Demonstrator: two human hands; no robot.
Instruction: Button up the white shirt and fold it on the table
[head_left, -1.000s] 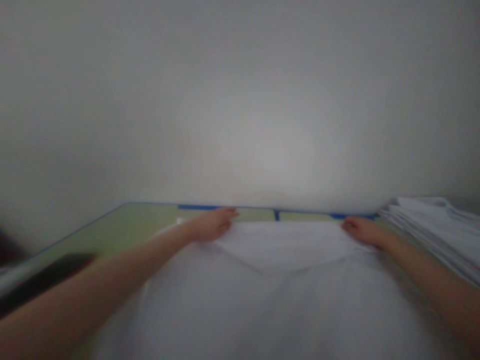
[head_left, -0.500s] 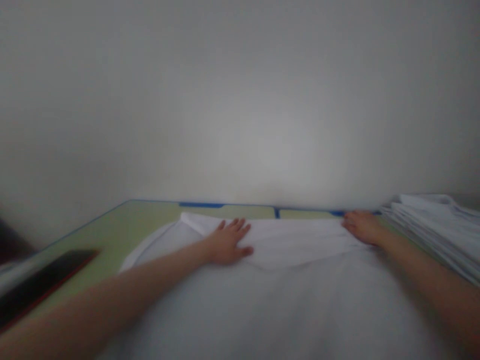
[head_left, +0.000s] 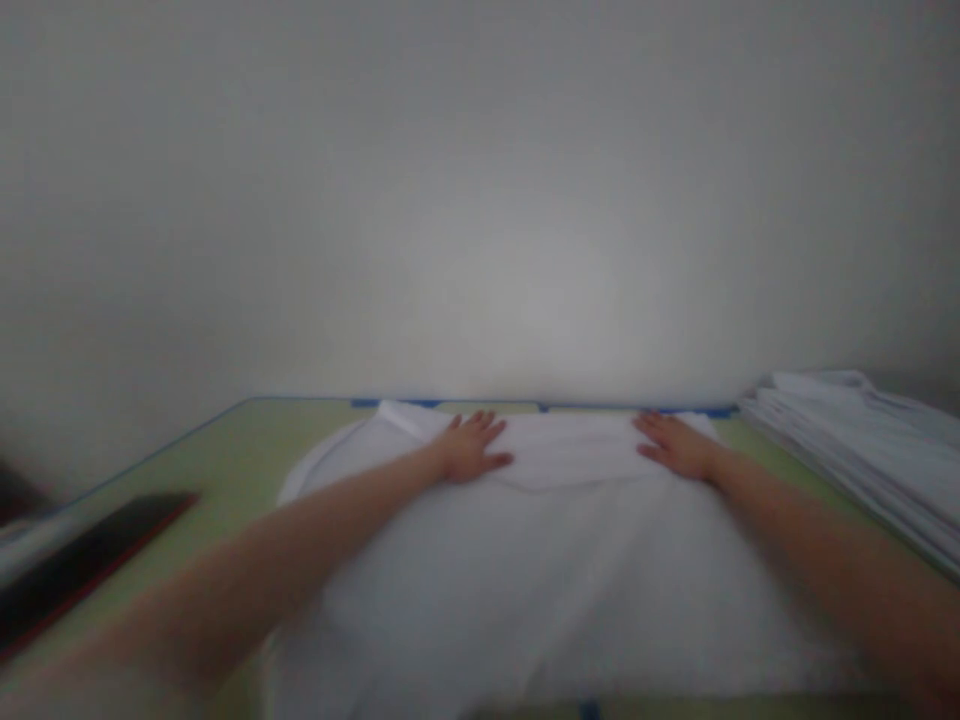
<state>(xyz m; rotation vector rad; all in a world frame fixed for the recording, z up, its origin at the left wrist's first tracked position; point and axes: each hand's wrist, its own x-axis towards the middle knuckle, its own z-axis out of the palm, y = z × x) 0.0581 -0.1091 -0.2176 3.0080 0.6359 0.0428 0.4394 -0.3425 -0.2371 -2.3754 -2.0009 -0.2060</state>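
A large piece of white cloth (head_left: 525, 550) lies spread over the table, with a band along its far edge folded over. My left hand (head_left: 469, 447) rests palm down on the left part of that band, fingers spread. My right hand (head_left: 677, 445) lies on the right part of the same band, its fingers stretched out toward the left. Both arms reach far forward across the cloth. Some creases run through the cloth's middle. The picture is blurred, so the kind of cloth item cannot be made out.
The green table (head_left: 255, 450) has a blue edge and stands against a grey wall (head_left: 480, 200). At the right is a stack of folded white cloth (head_left: 862, 430). A long black object with a red edge (head_left: 97, 560) lies at the left.
The cloth has slid farther away toward the wall, and its near edge now shows. My right hand has moved left along the band and flattened out. My left hand has shifted slightly forward.
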